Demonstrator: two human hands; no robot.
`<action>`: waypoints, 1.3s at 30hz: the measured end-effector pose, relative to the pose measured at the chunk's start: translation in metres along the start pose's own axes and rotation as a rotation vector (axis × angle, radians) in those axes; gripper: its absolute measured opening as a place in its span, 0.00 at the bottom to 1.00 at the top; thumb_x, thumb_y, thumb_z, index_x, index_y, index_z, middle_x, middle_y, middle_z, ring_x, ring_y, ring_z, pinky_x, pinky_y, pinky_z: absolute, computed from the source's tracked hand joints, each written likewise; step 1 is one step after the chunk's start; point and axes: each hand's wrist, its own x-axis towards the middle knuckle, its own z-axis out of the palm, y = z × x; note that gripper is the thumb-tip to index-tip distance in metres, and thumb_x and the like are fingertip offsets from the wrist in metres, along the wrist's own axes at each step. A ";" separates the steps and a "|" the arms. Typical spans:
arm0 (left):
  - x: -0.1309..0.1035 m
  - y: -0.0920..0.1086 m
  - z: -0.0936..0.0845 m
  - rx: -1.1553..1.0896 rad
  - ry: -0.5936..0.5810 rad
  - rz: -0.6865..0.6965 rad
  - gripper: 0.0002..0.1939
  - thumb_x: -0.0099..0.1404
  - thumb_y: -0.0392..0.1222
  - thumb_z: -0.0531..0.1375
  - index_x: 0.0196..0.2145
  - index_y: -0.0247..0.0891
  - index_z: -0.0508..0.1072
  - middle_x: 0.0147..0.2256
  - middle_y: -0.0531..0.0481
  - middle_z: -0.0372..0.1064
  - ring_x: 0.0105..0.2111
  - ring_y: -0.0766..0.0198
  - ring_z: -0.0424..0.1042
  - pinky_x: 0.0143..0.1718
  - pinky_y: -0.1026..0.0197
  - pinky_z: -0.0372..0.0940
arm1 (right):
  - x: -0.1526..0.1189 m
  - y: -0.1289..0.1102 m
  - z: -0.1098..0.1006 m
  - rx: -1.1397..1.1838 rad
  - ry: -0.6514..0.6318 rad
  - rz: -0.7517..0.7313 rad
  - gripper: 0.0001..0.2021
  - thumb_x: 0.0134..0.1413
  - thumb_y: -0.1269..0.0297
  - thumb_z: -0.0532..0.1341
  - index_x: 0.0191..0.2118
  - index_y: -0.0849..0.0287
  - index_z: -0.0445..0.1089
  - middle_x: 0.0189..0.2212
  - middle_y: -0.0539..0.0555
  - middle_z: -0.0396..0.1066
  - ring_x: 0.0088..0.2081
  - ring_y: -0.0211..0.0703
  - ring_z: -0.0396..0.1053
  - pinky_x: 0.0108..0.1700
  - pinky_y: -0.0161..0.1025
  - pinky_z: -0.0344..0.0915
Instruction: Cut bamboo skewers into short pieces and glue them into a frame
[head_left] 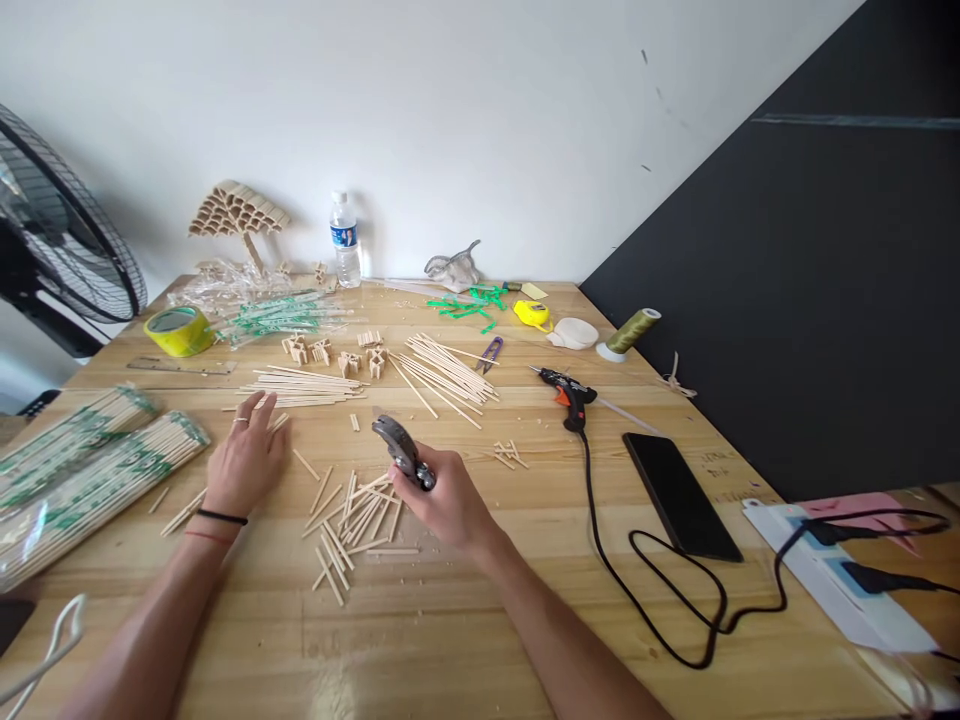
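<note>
My left hand rests palm down at the left, fingers curled over a few thin wooden sticks that run beneath it and show again by the fingertips. Its grip is partly hidden under the palm. In the middle, my right hand is closed round a grey hand cutter with a silver pivot, its head tilted up and left. Short cut sticks lie scattered below and left of the cutter. Beyond my left hand is a pile of long wooden sticks; another pile fans out farther right.
Small stick assemblies, a purple thread snipper and a yellow tape measure lie farther back. Right are a glue gun with trailing cord, a phone and a power strip. Packaged sticks lie left, near a fan.
</note>
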 end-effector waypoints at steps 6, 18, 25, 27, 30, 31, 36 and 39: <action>0.000 0.000 0.003 -0.005 -0.092 -0.007 0.19 0.76 0.46 0.50 0.57 0.43 0.74 0.66 0.47 0.67 0.56 0.46 0.75 0.51 0.49 0.71 | -0.002 -0.007 0.001 -0.186 -0.079 0.065 0.12 0.55 0.62 0.60 0.24 0.54 0.57 0.18 0.44 0.56 0.22 0.36 0.52 0.27 0.34 0.49; 0.002 0.003 0.001 0.069 -0.121 0.013 0.16 0.76 0.47 0.49 0.47 0.37 0.73 0.56 0.37 0.69 0.43 0.48 0.78 0.34 0.54 0.68 | 0.000 -0.003 0.002 -0.285 0.014 0.155 0.14 0.60 0.55 0.58 0.25 0.54 0.62 0.18 0.47 0.61 0.23 0.38 0.56 0.29 0.36 0.51; -0.003 0.008 -0.004 0.113 -0.226 0.083 0.11 0.74 0.40 0.50 0.41 0.36 0.71 0.51 0.36 0.69 0.40 0.48 0.77 0.32 0.54 0.66 | 0.001 -0.004 0.002 -0.279 0.045 0.137 0.16 0.61 0.54 0.58 0.24 0.55 0.63 0.18 0.47 0.61 0.23 0.39 0.56 0.29 0.35 0.52; -0.006 0.010 -0.005 0.115 -0.261 0.116 0.10 0.73 0.40 0.50 0.40 0.36 0.70 0.49 0.36 0.70 0.40 0.48 0.77 0.32 0.54 0.66 | 0.001 -0.004 0.002 -0.275 0.052 0.132 0.16 0.61 0.54 0.58 0.25 0.55 0.65 0.18 0.47 0.62 0.24 0.39 0.57 0.30 0.35 0.53; -0.011 0.014 -0.005 0.105 -0.291 0.154 0.09 0.74 0.40 0.50 0.42 0.37 0.70 0.49 0.38 0.70 0.40 0.50 0.77 0.33 0.54 0.66 | 0.001 -0.003 0.002 -0.265 0.061 0.124 0.16 0.62 0.54 0.57 0.26 0.56 0.66 0.19 0.48 0.64 0.24 0.38 0.59 0.30 0.34 0.54; -0.011 0.015 -0.005 0.099 -0.294 0.159 0.10 0.75 0.41 0.50 0.43 0.38 0.69 0.49 0.39 0.71 0.39 0.50 0.78 0.33 0.55 0.66 | 0.001 -0.003 0.002 -0.261 0.064 0.121 0.16 0.62 0.54 0.57 0.26 0.56 0.66 0.20 0.48 0.64 0.24 0.38 0.59 0.30 0.34 0.55; -0.012 0.017 -0.003 0.066 -0.285 0.169 0.10 0.75 0.41 0.49 0.46 0.40 0.68 0.48 0.42 0.72 0.39 0.52 0.78 0.32 0.55 0.66 | 0.001 -0.001 0.002 -0.245 0.071 0.108 0.16 0.62 0.54 0.57 0.25 0.56 0.65 0.20 0.48 0.63 0.24 0.38 0.58 0.30 0.34 0.54; -0.013 0.017 -0.002 0.046 -0.283 0.197 0.10 0.75 0.42 0.48 0.41 0.40 0.68 0.45 0.42 0.71 0.38 0.51 0.77 0.32 0.55 0.65 | 0.001 -0.001 0.002 -0.238 0.072 0.103 0.17 0.62 0.53 0.57 0.25 0.56 0.64 0.20 0.47 0.62 0.24 0.38 0.57 0.30 0.34 0.54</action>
